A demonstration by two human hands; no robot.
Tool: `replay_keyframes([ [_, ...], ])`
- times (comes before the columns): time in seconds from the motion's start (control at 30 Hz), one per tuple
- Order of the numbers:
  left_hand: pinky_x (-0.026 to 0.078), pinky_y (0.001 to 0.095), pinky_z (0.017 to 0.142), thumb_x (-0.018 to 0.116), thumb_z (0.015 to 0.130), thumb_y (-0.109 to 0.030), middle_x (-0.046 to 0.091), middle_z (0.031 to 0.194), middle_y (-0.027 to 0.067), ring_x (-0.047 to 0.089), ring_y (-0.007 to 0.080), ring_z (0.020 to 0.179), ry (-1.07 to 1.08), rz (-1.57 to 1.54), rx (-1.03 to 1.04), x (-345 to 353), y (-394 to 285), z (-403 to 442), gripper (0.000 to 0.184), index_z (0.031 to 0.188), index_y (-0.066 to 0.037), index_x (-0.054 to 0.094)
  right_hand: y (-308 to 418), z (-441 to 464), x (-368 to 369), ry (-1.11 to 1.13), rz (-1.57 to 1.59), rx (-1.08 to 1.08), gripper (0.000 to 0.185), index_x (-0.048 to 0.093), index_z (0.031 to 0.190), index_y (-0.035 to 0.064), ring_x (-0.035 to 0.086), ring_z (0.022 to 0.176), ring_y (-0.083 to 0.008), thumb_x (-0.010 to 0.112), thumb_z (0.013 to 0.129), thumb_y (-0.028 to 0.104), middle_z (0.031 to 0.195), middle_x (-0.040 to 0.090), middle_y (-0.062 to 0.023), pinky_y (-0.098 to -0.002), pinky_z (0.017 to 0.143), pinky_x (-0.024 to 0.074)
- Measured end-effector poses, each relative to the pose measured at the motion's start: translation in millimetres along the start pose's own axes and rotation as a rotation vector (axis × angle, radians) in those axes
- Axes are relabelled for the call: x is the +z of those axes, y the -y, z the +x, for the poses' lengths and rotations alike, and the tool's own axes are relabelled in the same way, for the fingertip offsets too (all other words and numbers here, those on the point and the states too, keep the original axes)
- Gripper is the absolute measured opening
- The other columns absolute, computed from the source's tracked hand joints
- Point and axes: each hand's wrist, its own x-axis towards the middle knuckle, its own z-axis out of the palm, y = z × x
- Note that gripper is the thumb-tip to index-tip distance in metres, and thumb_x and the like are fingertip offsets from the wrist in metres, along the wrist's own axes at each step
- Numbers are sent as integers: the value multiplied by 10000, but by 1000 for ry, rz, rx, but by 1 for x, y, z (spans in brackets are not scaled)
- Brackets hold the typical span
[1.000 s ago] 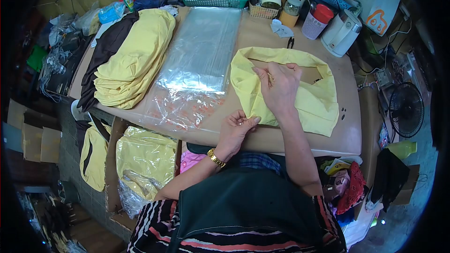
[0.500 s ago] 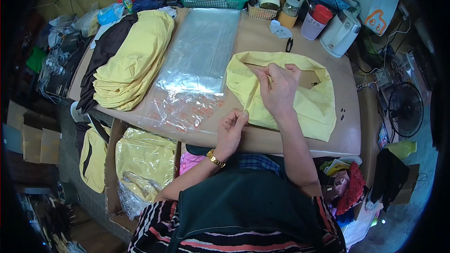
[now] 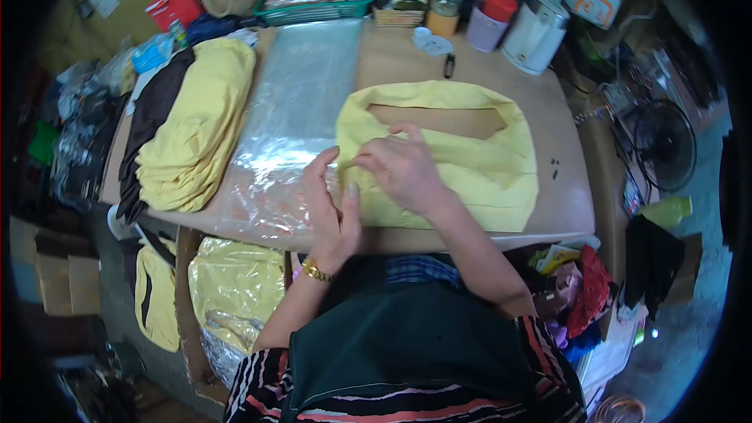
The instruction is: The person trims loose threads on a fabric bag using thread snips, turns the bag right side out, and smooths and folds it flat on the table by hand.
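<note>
A yellow cloth piece, perhaps a bag, lies on the table with a long slot-like opening near its far edge. My left hand, a gold watch at its wrist, is at the cloth's left edge with thumb and fingers apart. Over the left part of the cloth, my right hand has its thumb and fingertips pinched together; what is between them is too small to make out. Left of my hands lies a stack of clear plastic bags.
A pile of folded yellow cloth and dark cloth sits at the table's left. Small black snips, a white kettle and a red-lidded container stand or lie toward the back. Below is a carton of bagged yellow cloth.
My right hand has moved from the cloth's opening toward its left edge, near my left hand. The left hand has gone from a pinch to spread fingers. The camera view has shifted.
</note>
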Motion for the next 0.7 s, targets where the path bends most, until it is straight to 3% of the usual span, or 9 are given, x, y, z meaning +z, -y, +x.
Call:
replay_keyframes([
  [0.07,417,375,840,571,929,-150,603,910,101,570,255,838,58,79,34,0,7,8,161,985,-5,613,9,0,-18,-77,-56,-23,173,619,840,95,600,755,-236,732,809,222,768,618,-56,-382,856,425],
  [0.13,424,375,809,556,935,-136,601,880,128,567,274,835,269,228,7,-4,18,10,157,993,0,610,0,-21,-64,-157,-230,133,164,636,905,97,597,866,-253,723,811,199,892,626,-71,-406,862,424],
  [0.2,422,371,788,551,938,-136,592,867,128,558,274,819,287,218,18,-3,21,8,149,976,-2,603,-35,-64,-106,-368,-413,271,125,634,891,79,601,839,-265,697,845,177,880,623,-80,-386,819,448],
  [0.27,421,368,766,546,942,-136,583,853,128,548,273,803,291,212,23,0,24,6,143,959,-3,595,-65,-112,-147,-470,-296,742,119,637,923,36,611,788,-265,662,878,144,841,631,-99,-366,734,475],
  [0.43,404,337,716,507,978,-139,533,807,109,501,218,749,193,127,-47,14,35,0,170,876,-9,549,-75,-155,-148,-467,-67,790,138,643,933,-13,615,664,-307,629,895,119,723,641,-155,-385,660,485],
  [0.5,410,334,671,468,1002,-147,533,779,109,496,203,713,178,113,0,18,41,2,202,876,-7,544,-73,-151,-141,-235,-143,802,136,641,847,-6,602,641,-340,630,890,122,675,614,-175,-392,672,484],
  [0.57,384,281,597,440,1032,-180,465,681,59,415,119,639,117,278,-97,16,43,7,255,857,-6,506,-80,-145,-129,-365,-230,702,156,626,788,5,583,623,-364,642,880,130,605,570,-176,-403,681,482],
  [0.6,348,322,517,441,1036,-202,423,611,95,355,153,559,116,358,-30,14,50,14,291,829,-4,497,-81,-138,-128,-387,-312,670,170,617,762,14,569,599,-364,650,874,136,584,558,-165,-404,683,480],
  [0.7,368,367,492,478,1019,-212,462,587,156,406,248,495,243,528,-58,0,70,24,303,809,3,518,-94,-134,-112,-353,-370,640,190,626,740,28,565,585,-374,654,874,159,573,558,-163,-416,682,481],
])
